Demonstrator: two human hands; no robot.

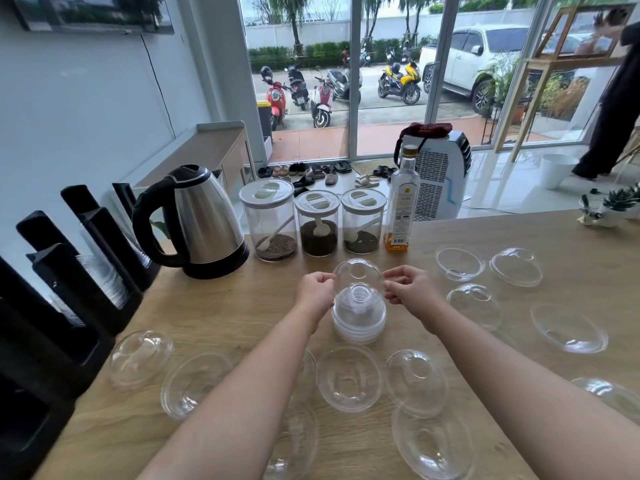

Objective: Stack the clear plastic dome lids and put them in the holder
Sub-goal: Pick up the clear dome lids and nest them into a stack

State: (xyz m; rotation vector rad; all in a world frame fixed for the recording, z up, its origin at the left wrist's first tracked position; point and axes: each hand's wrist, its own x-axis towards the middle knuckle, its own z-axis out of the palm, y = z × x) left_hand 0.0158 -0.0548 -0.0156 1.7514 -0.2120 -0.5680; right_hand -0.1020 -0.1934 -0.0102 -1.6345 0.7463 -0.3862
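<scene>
My left hand (314,292) and my right hand (410,287) pinch the two sides of one clear dome lid (358,274), held dome up just above a stack of nested lids (359,317) on the wooden table (221,313). Several loose lids lie around, such as one at the left (140,358), one in front of the stack (349,377) and one at the right (568,329); some rest dome up, some upside down. The black holder (83,271) stands at the table's left edge with clear lids or cups in its slots.
A steel kettle (197,220) stands left of centre at the back. Three lidded jars (317,221) and a glass bottle (403,202) line the far edge. A small plant (613,206) sits far right. A person (613,109) stands beyond the table.
</scene>
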